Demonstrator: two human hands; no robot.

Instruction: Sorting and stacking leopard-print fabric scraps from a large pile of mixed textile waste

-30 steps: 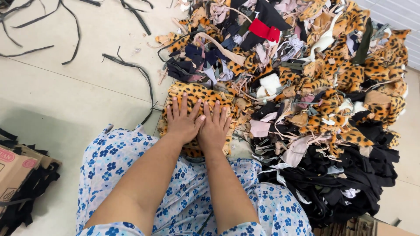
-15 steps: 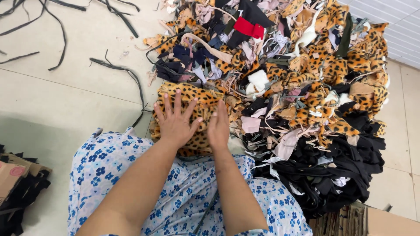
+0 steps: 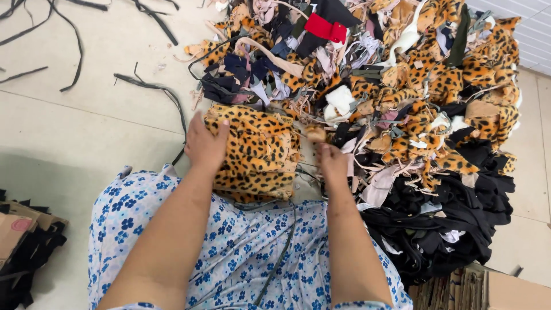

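A stack of leopard-print fabric pieces (image 3: 258,152) lies on the floor just past my knees. My left hand (image 3: 204,143) grips its left edge, thumb on top and fingers curled under. My right hand (image 3: 333,163) sits to the right of the stack, fingers closed on a small tan scrap (image 3: 315,133) at the foot of the big heap. My legs in blue-flowered white cloth (image 3: 241,252) fill the lower middle of the view.
A large heap of mixed scraps (image 3: 402,103), leopard, black, pink and white with one red piece (image 3: 325,27), covers the floor ahead and right. Black strips (image 3: 155,89) lie on the tiles at left. Cardboard boxes stand at lower left (image 3: 14,229) and lower right (image 3: 505,290).
Both hands lay flat on the leopard stack before. Now they have parted: the left has taken hold of the stack's left edge, the right has moved off to the right onto a small scrap.
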